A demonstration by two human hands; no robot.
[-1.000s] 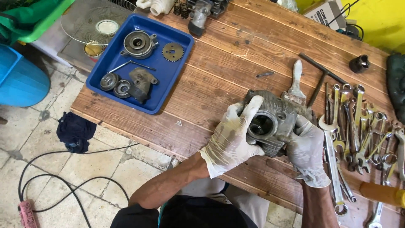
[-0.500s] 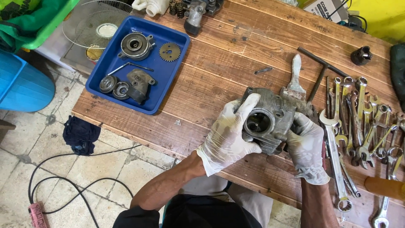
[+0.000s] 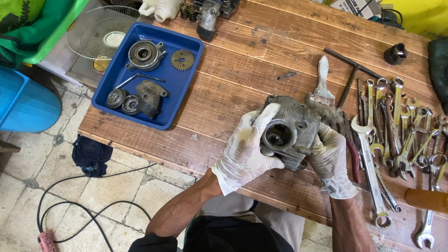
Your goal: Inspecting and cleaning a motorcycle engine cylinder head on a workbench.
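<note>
Gloves, white, on both hands. Left hand (image 3: 247,156) wraps the near-left side of a grey engine casting (image 3: 291,130), fingers (image 3: 261,122) curled over its top edge and pressed on the metal. Right hand (image 3: 330,156) cups the right side from below, fingers closed against the casting. Casting is held just above the desk (image 3: 242,84), toward its near edge, tilted so the round bore faces up at the camera; judged: held that way so the bore can be looked into, two hands because the part looks heavy.

Brush (image 3: 322,81) lies just beyond the casting, bristles toward it, within easy reach. T-handle (image 3: 352,74) beside the brush. Wrenches (image 3: 401,126) fanned out at right, heads mostly far, handles near, so sizes can be picked at a glance. Red-handled pliers (image 3: 352,156) partly under the right hand.

Blue tray (image 3: 189,81) at far left keeps small parts together: round housing (image 3: 143,54), sprocket (image 3: 182,59), bearings (image 3: 122,100). Cable (image 3: 93,210) and dark rag (image 3: 91,156) on the floor.
</note>
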